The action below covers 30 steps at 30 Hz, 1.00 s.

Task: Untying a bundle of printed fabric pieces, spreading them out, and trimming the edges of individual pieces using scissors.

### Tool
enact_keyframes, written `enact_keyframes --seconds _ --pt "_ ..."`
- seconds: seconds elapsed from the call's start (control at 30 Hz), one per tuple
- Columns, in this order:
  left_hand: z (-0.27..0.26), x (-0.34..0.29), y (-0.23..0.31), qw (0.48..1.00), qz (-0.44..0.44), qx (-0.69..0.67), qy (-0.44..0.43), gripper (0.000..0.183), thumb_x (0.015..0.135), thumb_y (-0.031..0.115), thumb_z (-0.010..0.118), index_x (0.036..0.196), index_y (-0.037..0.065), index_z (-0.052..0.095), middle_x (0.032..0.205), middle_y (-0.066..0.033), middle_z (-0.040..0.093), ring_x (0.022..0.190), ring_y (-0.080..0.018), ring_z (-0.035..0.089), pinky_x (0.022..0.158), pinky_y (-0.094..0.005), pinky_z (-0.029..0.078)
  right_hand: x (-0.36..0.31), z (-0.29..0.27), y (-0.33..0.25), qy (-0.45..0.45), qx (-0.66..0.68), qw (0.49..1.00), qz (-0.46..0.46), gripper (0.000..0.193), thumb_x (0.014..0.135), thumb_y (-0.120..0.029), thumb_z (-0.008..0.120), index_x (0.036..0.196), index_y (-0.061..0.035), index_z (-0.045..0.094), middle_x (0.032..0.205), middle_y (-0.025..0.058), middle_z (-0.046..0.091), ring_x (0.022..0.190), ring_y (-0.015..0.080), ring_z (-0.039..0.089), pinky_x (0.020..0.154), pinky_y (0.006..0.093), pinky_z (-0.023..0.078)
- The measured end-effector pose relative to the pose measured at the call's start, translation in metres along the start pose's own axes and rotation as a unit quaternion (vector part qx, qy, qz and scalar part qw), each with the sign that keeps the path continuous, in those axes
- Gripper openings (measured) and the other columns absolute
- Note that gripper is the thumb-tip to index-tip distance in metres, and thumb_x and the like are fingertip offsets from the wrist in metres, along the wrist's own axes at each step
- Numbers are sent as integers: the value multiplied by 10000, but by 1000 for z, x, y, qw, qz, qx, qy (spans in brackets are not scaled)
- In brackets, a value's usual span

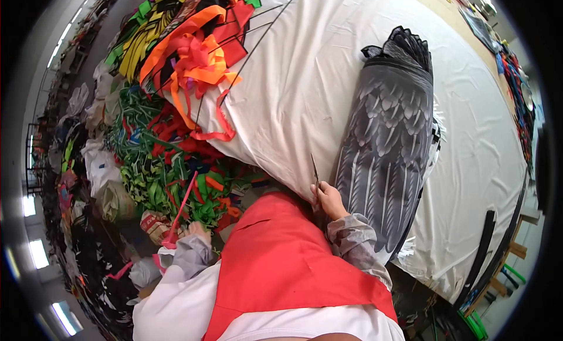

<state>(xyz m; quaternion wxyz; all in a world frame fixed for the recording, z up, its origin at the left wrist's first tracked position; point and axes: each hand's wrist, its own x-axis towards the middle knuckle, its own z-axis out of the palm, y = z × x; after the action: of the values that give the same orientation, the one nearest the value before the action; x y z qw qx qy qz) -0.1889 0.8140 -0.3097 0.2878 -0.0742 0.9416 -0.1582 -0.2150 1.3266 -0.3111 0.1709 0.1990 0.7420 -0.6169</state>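
Observation:
My right hand [331, 201] is closed around a thin, dark, pointed tool [315, 168] at the near edge of the white cloth [281, 130]. The tool's tip points away from me, and its lower part is hidden in the fingers. Just right of this hand lies a long grey fabric piece [384, 130] printed with feathers, with a black scalloped far end. Down at the left, my left hand [198, 230] is beside a pink ribbon [184, 206] and low against the pile of strips. Its fingers are too small and partly hidden to read.
Orange and red ribbons [202, 53] and yellow-black strips [153, 39] lie across the cloth's far left. Below them spreads a heap of green strips [146, 165]. White bags [99, 165] stand left of it. A black strip [484, 241] lies at the cloth's right edge.

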Motion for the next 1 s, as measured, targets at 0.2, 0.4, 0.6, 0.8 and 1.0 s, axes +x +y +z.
enact_keyframes --seconds 0.2,0.4,0.6,0.8,1.0 --pt "-146 32 210 558 168 -734 -349 506 1005 416 485 1330 28 494 1254 -144 616 1116 -261 616 978 -397 468 7 69 -82 31 -338 922 -186 269 891 -293 662 851 -40 580 717 133 654 648 311 648 609 416 497" --pt "-149 130 284 528 136 -753 -368 330 1014 246 444 1063 -47 587 977 -161 688 833 -265 689 737 -375 581 6 69 -98 144 -284 911 -261 344 828 -262 716 1057 -23 625 901 156 686 838 359 652 752 434 516" --pt "-143 428 232 495 37 -852 -168 284 910 153 432 957 -38 637 889 -152 685 736 -244 674 601 -326 551 -14 37 -55 262 -170 946 -88 379 829 -238 723 1141 -39 639 1007 148 689 920 302 665 810 369 523" --pt "-225 347 322 767 17 -641 22 252 890 170 605 1044 -27 571 852 -110 656 715 -227 627 632 -321 514 -119 72 38 382 15 900 207 277 896 -251 657 1038 -15 683 932 129 715 856 223 684 769 320 514" --pt "-279 336 470 698 329 -635 16 683 865 285 724 1330 -106 411 1369 -293 480 1290 -337 476 1057 -390 388 -137 161 150 341 387 801 304 563 908 -527 592 1254 -83 596 1137 162 667 1062 293 635 909 399 484"
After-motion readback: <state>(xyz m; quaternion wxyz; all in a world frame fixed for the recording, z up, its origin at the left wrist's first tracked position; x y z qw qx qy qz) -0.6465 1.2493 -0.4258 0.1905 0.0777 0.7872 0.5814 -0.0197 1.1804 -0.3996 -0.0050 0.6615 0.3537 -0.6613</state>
